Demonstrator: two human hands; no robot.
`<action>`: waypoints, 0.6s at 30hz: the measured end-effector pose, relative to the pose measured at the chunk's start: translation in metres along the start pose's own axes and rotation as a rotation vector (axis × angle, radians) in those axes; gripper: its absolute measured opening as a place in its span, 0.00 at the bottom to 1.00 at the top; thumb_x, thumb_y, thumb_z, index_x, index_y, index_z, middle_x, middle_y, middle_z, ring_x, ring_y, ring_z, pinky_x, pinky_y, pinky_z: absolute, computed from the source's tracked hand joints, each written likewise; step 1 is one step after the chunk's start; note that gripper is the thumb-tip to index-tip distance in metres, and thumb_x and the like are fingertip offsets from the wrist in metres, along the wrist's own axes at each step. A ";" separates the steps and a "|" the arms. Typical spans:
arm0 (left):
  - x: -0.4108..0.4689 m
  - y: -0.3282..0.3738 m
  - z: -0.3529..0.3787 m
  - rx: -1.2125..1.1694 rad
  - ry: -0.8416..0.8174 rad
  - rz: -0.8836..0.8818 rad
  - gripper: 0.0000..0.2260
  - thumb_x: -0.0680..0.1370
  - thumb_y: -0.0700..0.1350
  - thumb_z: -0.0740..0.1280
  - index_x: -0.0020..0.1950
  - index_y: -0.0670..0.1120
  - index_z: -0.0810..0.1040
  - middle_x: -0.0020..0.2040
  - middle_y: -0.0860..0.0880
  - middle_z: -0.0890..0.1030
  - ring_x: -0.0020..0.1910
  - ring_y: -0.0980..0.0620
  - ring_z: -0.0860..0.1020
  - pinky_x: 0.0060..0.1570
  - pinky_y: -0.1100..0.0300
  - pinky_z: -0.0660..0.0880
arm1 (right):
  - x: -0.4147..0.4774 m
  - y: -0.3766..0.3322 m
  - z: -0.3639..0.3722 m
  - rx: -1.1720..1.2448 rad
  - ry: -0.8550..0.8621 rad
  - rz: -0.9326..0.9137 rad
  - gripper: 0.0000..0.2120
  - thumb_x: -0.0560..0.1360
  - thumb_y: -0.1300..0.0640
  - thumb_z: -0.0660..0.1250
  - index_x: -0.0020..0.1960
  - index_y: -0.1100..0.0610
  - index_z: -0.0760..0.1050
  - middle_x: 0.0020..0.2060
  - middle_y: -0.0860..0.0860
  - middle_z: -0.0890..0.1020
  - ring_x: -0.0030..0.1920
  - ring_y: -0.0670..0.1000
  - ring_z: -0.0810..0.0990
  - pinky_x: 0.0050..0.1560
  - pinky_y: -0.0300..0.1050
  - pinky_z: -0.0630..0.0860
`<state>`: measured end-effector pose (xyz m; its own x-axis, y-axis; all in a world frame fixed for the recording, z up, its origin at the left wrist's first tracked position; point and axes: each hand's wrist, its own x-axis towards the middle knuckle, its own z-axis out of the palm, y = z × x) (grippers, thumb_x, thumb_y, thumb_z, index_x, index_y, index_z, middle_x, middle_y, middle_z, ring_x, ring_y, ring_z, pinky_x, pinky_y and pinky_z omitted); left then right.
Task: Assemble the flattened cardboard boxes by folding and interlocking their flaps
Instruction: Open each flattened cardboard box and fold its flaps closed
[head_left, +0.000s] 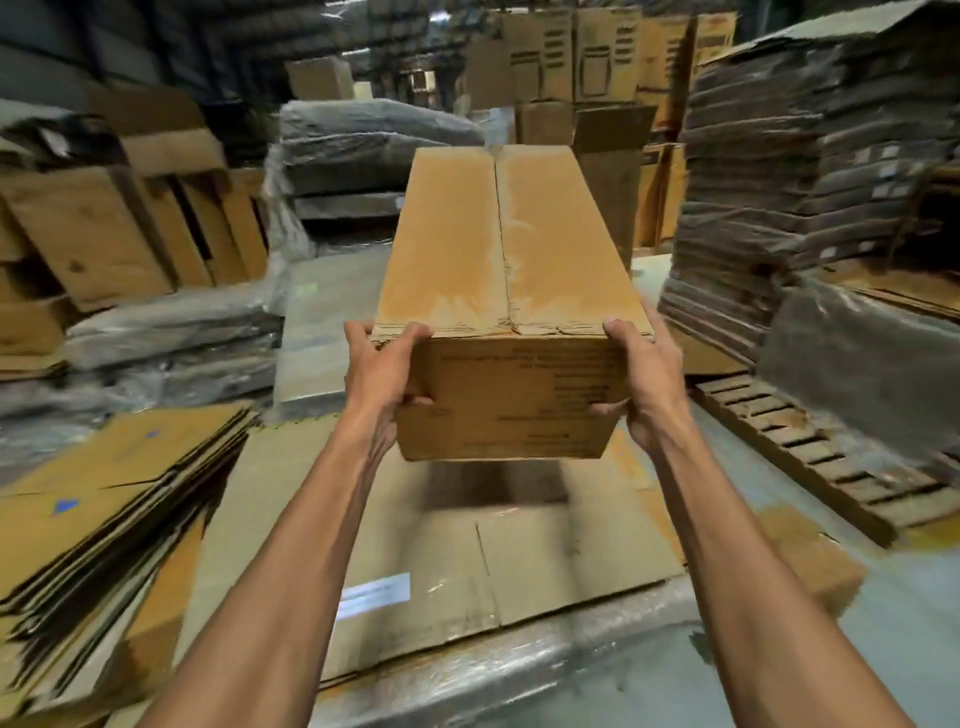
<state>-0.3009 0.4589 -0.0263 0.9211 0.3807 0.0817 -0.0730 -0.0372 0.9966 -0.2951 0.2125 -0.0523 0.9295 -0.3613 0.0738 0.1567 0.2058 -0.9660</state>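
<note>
Cardboard box (511, 234) aloft between left hand (382, 374) and right hand (643, 379)

box (511, 244) held up centre btwn hands; flat stack (104, 499) left; pallet (831, 457) right; cardboard sheet (467, 561) below.

No text can be read; the print on the box (511, 395) and on the white label (373, 595) is too blurred.
</note>
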 end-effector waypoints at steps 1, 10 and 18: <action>-0.007 -0.003 -0.019 -0.003 0.033 -0.007 0.23 0.76 0.52 0.73 0.64 0.49 0.66 0.53 0.51 0.75 0.49 0.50 0.77 0.43 0.34 0.82 | -0.010 0.007 0.013 -0.011 -0.029 0.017 0.23 0.80 0.51 0.67 0.74 0.37 0.70 0.49 0.42 0.83 0.51 0.48 0.81 0.39 0.61 0.83; -0.072 -0.052 -0.115 -0.084 0.189 -0.132 0.27 0.73 0.52 0.75 0.66 0.51 0.65 0.56 0.45 0.77 0.54 0.45 0.80 0.44 0.29 0.80 | -0.082 0.048 0.051 -0.135 -0.207 0.113 0.24 0.77 0.46 0.67 0.72 0.34 0.70 0.53 0.50 0.83 0.55 0.53 0.80 0.42 0.68 0.83; -0.114 -0.103 -0.102 -0.051 0.167 -0.231 0.23 0.75 0.50 0.74 0.63 0.54 0.64 0.56 0.47 0.77 0.54 0.46 0.80 0.45 0.35 0.82 | -0.110 0.095 -0.002 -0.165 -0.157 0.199 0.25 0.77 0.44 0.68 0.71 0.30 0.68 0.48 0.50 0.85 0.49 0.53 0.84 0.34 0.53 0.80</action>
<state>-0.4375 0.5137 -0.1380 0.8404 0.5204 -0.1517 0.1083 0.1130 0.9877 -0.3826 0.2704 -0.1530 0.9788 -0.1811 -0.0957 -0.0778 0.1037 -0.9916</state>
